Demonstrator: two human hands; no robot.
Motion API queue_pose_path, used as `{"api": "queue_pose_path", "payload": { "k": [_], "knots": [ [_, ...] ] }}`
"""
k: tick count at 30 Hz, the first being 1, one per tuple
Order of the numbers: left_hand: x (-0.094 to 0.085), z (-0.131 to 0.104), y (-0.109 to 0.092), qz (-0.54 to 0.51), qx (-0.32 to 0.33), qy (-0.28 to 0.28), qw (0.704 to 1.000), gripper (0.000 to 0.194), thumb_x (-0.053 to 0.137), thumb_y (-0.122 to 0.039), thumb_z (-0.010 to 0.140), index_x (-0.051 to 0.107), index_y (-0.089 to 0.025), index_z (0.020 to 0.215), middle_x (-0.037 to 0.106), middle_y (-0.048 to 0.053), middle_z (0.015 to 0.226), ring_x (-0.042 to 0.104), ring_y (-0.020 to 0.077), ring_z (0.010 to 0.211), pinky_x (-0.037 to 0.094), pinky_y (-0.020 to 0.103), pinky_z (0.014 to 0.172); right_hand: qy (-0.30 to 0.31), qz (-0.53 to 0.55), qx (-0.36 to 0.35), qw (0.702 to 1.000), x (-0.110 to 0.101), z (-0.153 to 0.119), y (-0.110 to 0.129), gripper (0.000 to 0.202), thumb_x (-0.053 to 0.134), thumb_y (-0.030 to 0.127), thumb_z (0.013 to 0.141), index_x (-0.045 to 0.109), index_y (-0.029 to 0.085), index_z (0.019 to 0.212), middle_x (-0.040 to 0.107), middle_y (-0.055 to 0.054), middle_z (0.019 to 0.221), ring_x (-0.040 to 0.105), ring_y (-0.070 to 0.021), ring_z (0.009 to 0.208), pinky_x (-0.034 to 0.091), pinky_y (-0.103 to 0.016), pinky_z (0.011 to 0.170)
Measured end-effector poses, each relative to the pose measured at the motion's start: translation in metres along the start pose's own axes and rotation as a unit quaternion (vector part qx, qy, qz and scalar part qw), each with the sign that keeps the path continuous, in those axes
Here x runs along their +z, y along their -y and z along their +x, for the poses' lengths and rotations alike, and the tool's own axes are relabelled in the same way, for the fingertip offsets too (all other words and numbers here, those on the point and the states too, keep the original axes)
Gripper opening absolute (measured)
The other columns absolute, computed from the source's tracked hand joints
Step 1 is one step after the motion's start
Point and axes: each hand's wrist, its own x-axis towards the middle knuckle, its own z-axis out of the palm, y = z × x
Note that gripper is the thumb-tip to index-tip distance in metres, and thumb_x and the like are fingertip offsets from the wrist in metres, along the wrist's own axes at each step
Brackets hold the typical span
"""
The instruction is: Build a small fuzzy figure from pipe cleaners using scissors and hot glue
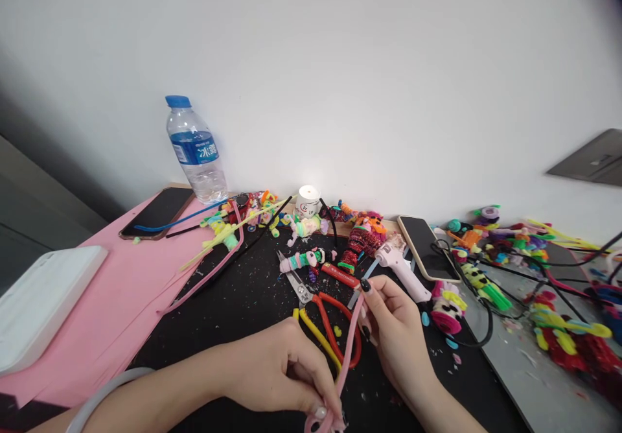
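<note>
A pink pipe cleaner (348, 349) runs between my two hands. My left hand (286, 371), low in the middle, pinches its looped lower end near the bottom edge. The upper end sits between thumb and fingers of my right hand (392, 319). Just beyond lie red-handled scissors (326, 316) with their blades pointing away, and a yellow-handled tool (318, 342) partly hidden by my left hand. A red utility knife (341, 275) and a small pipe-cleaner figure (304, 260) rest past the scissors. Near my right hand lies a white glue gun (402, 269).
A water bottle (197, 151) leans by the wall beside a dark phone (158, 212). Pink sheets (107, 310) and a white box (46, 303) lie left. A paper cup (308, 199) stands behind. Right are a phone (427, 248), black cable (490, 329) and several colourful pipe-cleaner figures (486, 284).
</note>
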Motion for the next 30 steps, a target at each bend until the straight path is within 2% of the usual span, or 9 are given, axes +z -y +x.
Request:
{"api": "queue_pose_path", "payload": {
  "k": [2,6,9,13,16,21,26,28,30],
  "knots": [
    [0.0008,-0.0001,0.0005,-0.013,0.0,-0.008,1.0,0.017,0.064,-0.014,0.077,0.075,-0.01,0.089,0.075,0.013,0.084,0.071,0.0188,0.071,0.055,0.022,0.066,0.054,0.028,0.03,0.998,0.0003,0.0006,0.0004,0.026,0.062,0.04,0.083,0.053,0.017,0.076,0.045,0.008,0.049,0.03,-0.0023,0.037,0.022,-0.012,0.033],
    [-0.001,-0.0007,-0.0001,-0.037,0.004,-0.034,0.999,0.016,0.064,-0.015,0.078,0.075,-0.013,0.088,0.075,0.01,0.081,0.07,0.0164,0.069,0.054,0.021,0.067,0.248,0.038,0.13,0.959,0.0041,-0.0027,-0.0001,0.027,0.066,0.039,0.079,0.059,0.012,0.081,0.051,0.006,0.05,0.032,-0.0011,0.034,0.021,-0.013,0.031],
    [-0.0031,-0.0011,-0.0007,-0.032,0.004,-0.052,0.998,0.016,0.064,-0.016,0.078,0.075,-0.014,0.089,0.075,0.009,0.082,0.07,0.0173,0.071,0.054,0.022,0.068,0.302,0.049,0.164,0.938,0.0063,-0.0058,-0.0013,0.028,0.073,0.034,0.073,0.055,0.014,0.077,0.052,0.006,0.053,0.033,-0.0005,0.034,0.021,-0.012,0.031],
    [-0.0046,-0.0008,0.001,-0.069,-0.002,-0.056,0.996,0.017,0.063,-0.016,0.078,0.075,-0.013,0.09,0.075,0.011,0.082,0.069,0.0169,0.068,0.054,0.024,0.068,0.288,0.033,0.145,0.946,0.0068,-0.0062,-0.0014,0.031,0.073,0.034,0.073,0.047,0.017,0.07,0.051,0.007,0.049,0.033,-0.0011,0.033,0.02,-0.012,0.03],
    [-0.0041,-0.0011,0.0022,-0.092,-0.005,-0.046,0.995,0.017,0.063,-0.015,0.077,0.075,-0.011,0.089,0.074,0.011,0.077,0.068,0.0161,0.065,0.054,0.024,0.066,0.255,0.003,0.106,0.961,0.0063,-0.0043,-0.0002,0.033,0.07,0.038,0.075,0.047,0.016,0.069,0.048,0.008,0.047,0.031,-0.0012,0.033,0.02,-0.012,0.031],
    [-0.0021,-0.0019,0.0015,-0.087,-0.022,-0.04,0.995,0.016,0.066,-0.014,0.075,0.075,-0.012,0.088,0.075,0.012,0.081,0.071,0.0174,0.071,0.054,0.022,0.067,0.198,-0.033,0.063,0.978,0.0045,-0.0008,0.0002,0.034,0.069,0.04,0.075,0.046,0.017,0.069,0.044,0.009,0.045,0.031,-0.0018,0.035,0.02,-0.013,0.032],
    [-0.004,-0.0002,0.0028,-0.121,-0.024,-0.076,0.989,0.014,0.067,-0.013,0.074,0.075,-0.012,0.085,0.075,0.01,0.081,0.071,0.0176,0.072,0.054,0.021,0.067,0.146,-0.026,0.048,0.988,0.0031,0.0005,0.0008,0.032,0.067,0.038,0.078,0.045,0.017,0.069,0.043,0.01,0.048,0.03,-0.0016,0.037,0.02,-0.012,0.033],
    [-0.0049,0.0004,0.0039,-0.139,-0.018,-0.09,0.986,0.013,0.068,-0.013,0.073,0.075,-0.012,0.084,0.075,0.01,0.08,0.071,0.0176,0.072,0.055,0.022,0.068,0.157,0.0,0.062,0.986,0.0022,0.0,0.0002,0.031,0.067,0.038,0.078,0.044,0.018,0.07,0.043,0.01,0.048,0.029,-0.0014,0.036,0.02,-0.012,0.033],
    [-0.0053,0.0006,0.0047,-0.15,-0.013,-0.09,0.984,0.013,0.068,-0.013,0.073,0.075,-0.012,0.084,0.075,0.009,0.079,0.071,0.0174,0.072,0.055,0.024,0.069,0.205,0.015,0.086,0.975,0.0016,-0.0012,-0.0016,0.031,0.068,0.038,0.078,0.045,0.018,0.071,0.047,0.009,0.048,0.031,-0.0012,0.034,0.02,-0.012,0.031]
  ]
}}
